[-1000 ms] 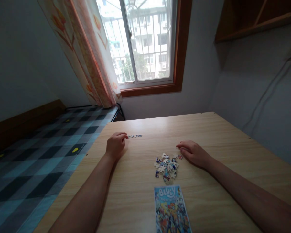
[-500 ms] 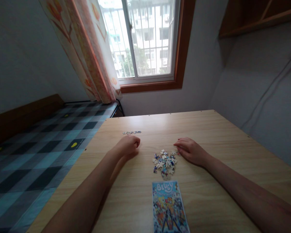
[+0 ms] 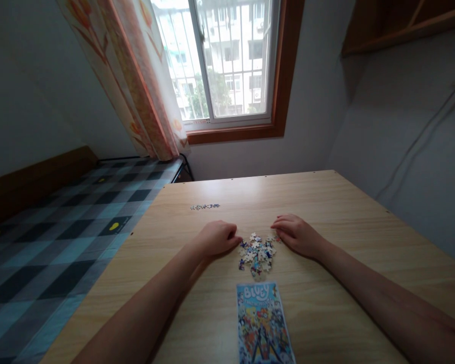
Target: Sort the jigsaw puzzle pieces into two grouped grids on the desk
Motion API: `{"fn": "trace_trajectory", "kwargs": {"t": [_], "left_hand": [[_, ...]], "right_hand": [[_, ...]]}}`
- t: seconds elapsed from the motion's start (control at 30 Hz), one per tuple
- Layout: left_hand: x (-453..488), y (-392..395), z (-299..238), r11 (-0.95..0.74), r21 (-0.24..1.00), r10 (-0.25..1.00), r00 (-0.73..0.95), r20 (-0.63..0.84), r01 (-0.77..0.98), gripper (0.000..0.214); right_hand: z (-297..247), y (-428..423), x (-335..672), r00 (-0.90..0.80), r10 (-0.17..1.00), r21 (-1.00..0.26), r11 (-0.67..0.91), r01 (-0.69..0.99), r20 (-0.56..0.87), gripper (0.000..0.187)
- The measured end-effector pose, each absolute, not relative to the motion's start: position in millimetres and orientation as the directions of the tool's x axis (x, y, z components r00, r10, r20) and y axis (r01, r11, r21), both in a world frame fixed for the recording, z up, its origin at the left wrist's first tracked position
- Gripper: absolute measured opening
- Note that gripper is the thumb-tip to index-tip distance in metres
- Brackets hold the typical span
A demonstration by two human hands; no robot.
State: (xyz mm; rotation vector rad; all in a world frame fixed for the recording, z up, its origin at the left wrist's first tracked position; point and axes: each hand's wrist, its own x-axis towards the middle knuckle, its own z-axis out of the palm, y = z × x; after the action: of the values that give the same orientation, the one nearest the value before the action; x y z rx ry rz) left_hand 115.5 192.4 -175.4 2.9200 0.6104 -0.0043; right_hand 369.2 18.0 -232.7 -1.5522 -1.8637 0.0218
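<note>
A loose pile of jigsaw puzzle pieces (image 3: 258, 253), some white side up and some printed, lies on the wooden table. At the pile's left edge is my left hand (image 3: 218, 237), fingers curled and thumb tip reaching the outermost pieces; what it pinches, if anything, is hidden. My right hand (image 3: 293, 232) rests at the upper right of the pile with its fingers stretched out towards the left, close to a few pieces. Farther back on the left, a short row of joined puzzle pieces (image 3: 205, 207) lies flat.
A colourful picture sheet (image 3: 264, 323) marked "Bluey" lies in front of the pile. The wooden table (image 3: 326, 202) borders a bed with a checked cover (image 3: 98, 222) on the left. A window (image 3: 235, 60) with a curtain (image 3: 136, 76) is behind, and a shelf (image 3: 409, 35) hangs upper right.
My left hand has moved right and slightly nearer, from beside the joined row to the left edge of the pile. My right hand stays where it was.
</note>
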Motion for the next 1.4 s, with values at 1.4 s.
{"fn": "trace_trajectory", "kwargs": {"t": [1.4], "left_hand": [[29, 312, -162, -0.725, 0.032, 0.685, 0.717, 0.131, 0.688, 0.036]], "right_hand": [[-226, 19, 366, -0.001, 0.897, -0.501, 0.248, 0.829, 0.442, 0.033]]}}
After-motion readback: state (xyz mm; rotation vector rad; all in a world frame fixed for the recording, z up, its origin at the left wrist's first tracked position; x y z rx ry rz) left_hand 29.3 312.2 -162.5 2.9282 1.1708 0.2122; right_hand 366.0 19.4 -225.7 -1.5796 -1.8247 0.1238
